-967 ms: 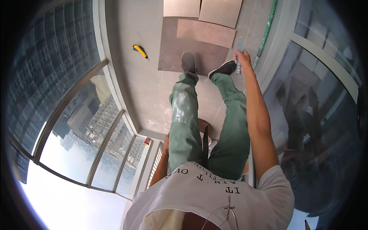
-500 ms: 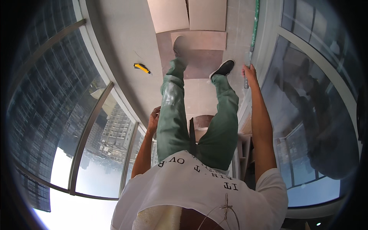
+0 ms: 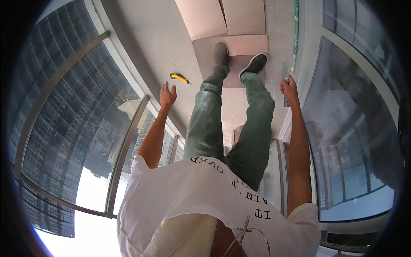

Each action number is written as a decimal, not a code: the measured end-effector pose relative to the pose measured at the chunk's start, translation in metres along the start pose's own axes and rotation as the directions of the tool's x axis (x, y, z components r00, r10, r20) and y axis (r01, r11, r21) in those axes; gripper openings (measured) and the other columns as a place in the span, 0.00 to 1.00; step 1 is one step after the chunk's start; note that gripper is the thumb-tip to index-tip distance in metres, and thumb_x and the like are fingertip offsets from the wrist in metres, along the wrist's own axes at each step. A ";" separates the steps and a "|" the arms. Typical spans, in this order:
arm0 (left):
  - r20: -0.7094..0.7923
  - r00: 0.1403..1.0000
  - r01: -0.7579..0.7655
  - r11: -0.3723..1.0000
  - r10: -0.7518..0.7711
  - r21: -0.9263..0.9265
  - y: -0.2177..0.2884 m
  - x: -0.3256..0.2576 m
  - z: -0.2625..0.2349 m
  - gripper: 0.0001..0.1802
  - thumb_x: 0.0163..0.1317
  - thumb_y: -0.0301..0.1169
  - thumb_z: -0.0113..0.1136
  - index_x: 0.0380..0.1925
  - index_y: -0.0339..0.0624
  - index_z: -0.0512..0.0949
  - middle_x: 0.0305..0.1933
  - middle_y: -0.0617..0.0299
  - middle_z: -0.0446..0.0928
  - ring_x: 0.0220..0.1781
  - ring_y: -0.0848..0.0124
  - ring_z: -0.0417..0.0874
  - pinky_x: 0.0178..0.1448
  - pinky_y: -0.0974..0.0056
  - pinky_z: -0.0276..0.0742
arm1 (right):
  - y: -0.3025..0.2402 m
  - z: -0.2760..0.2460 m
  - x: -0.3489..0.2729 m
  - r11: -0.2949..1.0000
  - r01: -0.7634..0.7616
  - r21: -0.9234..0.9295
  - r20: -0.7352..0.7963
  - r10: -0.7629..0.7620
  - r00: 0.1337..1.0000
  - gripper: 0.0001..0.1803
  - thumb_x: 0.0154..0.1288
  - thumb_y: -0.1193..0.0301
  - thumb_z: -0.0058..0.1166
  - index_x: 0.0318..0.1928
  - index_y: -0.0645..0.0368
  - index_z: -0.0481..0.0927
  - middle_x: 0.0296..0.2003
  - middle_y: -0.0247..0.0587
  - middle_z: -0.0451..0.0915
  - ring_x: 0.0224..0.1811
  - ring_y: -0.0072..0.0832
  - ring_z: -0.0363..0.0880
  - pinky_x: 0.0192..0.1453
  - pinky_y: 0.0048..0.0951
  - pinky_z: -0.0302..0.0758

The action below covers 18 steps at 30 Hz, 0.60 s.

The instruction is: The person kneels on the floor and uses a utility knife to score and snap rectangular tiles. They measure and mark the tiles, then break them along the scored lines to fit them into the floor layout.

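My right hand (image 3: 289, 91) is closed around a flat-bladed scraper (image 3: 285, 67). Its thin metal blade points away from me and its grey handle end shows below my fingers. My left hand (image 3: 168, 96) is raised on the left, fingers apart, holding nothing. A little beyond it and to its right, a yellow and black utility knife (image 3: 180, 79) lies on the light grey surface, apart from my fingers.
My shoes stand on brownish cardboard (image 3: 246, 43), with larger sheets (image 3: 201, 19) beyond. A green pole (image 3: 296, 32) runs along the right wall. Tall window panes (image 3: 68, 124) line the left, and reflective glass (image 3: 355, 128) the right.
My left hand has moved from beside my thigh out toward the utility knife, its fingers spreading. My left foot has come down onto the cardboard. The scraper stays in my right hand.
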<state>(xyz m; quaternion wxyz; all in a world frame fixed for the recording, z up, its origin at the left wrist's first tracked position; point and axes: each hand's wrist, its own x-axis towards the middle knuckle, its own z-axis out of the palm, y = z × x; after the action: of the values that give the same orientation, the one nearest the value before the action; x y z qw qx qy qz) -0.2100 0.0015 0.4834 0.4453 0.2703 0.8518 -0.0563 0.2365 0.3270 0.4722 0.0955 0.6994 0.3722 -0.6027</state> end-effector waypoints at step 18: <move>0.303 0.925 0.058 0.701 0.230 -0.710 0.261 -0.052 -0.036 0.26 0.76 0.39 0.55 0.68 0.36 0.68 0.63 0.51 0.76 0.60 0.63 0.80 0.63 0.60 0.78 | -0.034 -0.019 0.033 0.982 0.109 0.155 0.022 -0.114 0.993 0.13 0.72 0.63 0.55 0.44 0.60 0.74 0.27 0.35 0.77 0.25 0.22 0.76 0.28 0.27 0.76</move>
<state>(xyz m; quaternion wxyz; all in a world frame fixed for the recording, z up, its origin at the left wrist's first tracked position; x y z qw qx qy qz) -0.0794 0.2139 0.5834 0.6686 0.1033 0.6940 0.2462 0.2295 0.3759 0.4578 0.0133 0.6734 0.3618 -0.6446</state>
